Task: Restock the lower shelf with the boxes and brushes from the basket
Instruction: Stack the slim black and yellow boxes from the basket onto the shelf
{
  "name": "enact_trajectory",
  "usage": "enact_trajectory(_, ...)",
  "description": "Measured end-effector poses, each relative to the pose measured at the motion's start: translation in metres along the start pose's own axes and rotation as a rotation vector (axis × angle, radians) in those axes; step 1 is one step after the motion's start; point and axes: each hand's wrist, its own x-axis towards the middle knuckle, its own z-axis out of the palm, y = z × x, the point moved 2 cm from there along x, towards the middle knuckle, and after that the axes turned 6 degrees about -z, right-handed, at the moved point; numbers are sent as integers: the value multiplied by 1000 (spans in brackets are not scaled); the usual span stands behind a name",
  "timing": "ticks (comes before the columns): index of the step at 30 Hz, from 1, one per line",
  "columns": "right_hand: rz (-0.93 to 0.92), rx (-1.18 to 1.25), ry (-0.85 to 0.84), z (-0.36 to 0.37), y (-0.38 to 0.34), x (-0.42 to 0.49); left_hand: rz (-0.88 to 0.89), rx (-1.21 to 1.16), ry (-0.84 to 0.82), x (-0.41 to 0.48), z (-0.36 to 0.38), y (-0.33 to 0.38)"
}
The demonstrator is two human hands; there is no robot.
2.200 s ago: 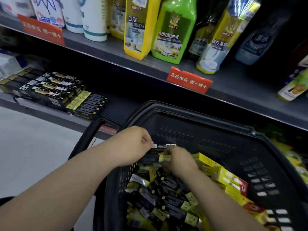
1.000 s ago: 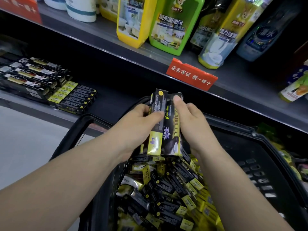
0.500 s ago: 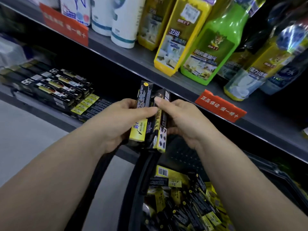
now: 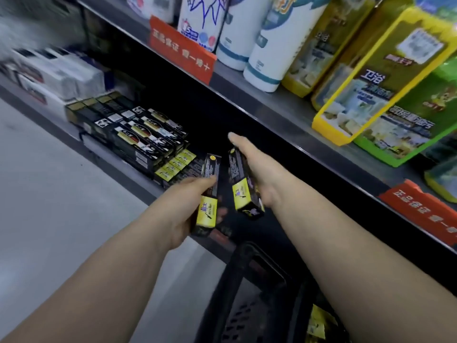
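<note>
Every place here is given from the stack of black boxes [image 4: 138, 134] lying on the left part of the lower shelf [image 4: 111, 167]. Left of the stack, on the same shelf, sit blurred white packs [image 4: 64, 78]. Touching the stack's right side is a lower row of yellow-ended boxes [image 4: 176, 164], ends facing out. Just right of the stack and nearer the camera, over the shelf's front edge, the left hand [image 4: 184, 206] grips the left box [image 4: 207, 211], a black carton with a yellow band. The thumb is laid across its upper face and the fingers are curled beneath, tips showing past its right edge. Further right of the stack, across a dark gap from the left box, the right hand [image 4: 258, 178] holds the right box [image 4: 241, 188], a tilted carton of the same kind whose far end points into the shelf's dark interior. One digit lies straight along its top, and the other fingers are hidden behind the carton, so I cannot tell how they lie. Right of the stack and nearest the camera, below both forearms, stands the black basket [image 4: 257, 288] with yellow packs [image 4: 319, 323] inside. Above the stack runs the upper shelf [image 4: 284, 105], carrying a red tag [image 4: 183, 50], white bottles [image 4: 267, 45], then a yellow bottle [image 4: 371, 78] and a green bottle [image 4: 420, 120] further right
</note>
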Motion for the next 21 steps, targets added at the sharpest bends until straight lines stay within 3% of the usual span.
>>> enact_trajectory(9, -68, -206, 105, 5, 14, 71, 37, -212, 229, 41, -23, -1)
enact_trajectory(13, -112, -177, 198, -20, 7, 98, 47, -343, 342, 54, -36, -1)
enact_trajectory(18, -128, -314, 322, -37, 13, 138, -27, -457, 378, 63, -39, -4)
enact_trajectory(21, -158, -575, 408, -31, 21, 160, -44, -492, 330, 64, -36, -4)
